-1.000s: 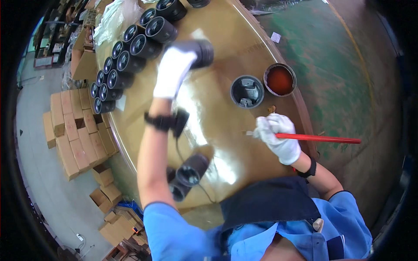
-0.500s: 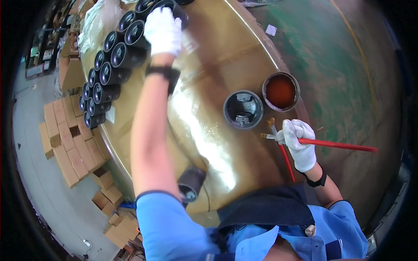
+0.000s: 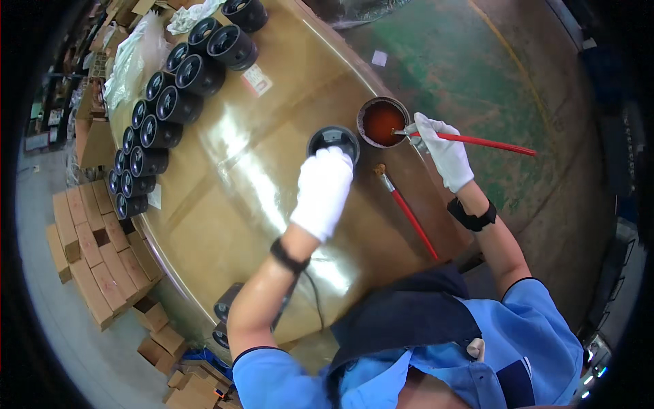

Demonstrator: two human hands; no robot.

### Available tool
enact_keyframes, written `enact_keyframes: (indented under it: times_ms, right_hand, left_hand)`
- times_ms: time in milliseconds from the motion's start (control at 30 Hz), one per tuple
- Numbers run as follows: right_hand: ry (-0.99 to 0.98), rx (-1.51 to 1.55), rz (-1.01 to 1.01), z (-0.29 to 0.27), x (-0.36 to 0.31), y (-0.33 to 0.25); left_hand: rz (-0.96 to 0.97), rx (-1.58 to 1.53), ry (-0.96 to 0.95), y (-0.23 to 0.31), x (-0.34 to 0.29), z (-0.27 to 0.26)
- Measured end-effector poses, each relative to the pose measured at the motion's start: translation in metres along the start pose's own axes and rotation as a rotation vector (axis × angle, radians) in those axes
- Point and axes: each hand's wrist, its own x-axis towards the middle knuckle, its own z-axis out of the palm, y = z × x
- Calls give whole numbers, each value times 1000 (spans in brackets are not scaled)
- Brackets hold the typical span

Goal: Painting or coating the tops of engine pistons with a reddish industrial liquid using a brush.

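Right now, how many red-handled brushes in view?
2. One red-handled brush is in the right hand, its tip at the bowl of red paint. The other brush lies loose on the table, near the left hand.

Bright, even overhead light fills the scene. The glossy brown surface (image 3: 225, 204) throws a white streak of glare from its upper left down toward the person's left forearm. Shadows are soft and short. Fisheye distortion bends the edges, and a black vignette rings the frame. The centre is sharp; the rim softens.
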Motion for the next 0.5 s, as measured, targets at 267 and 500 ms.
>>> enact_keyframes:
  times_ms: [267,500]
  right_hand:
    - [-45,134,-52,6,-8,-9]
    - [-79,369,-146,37,-62,-49]
  left_hand:
    - [-525,-771,-63,-24,0,-40]
    - [-1293,-2385,456,2,-32,-21]
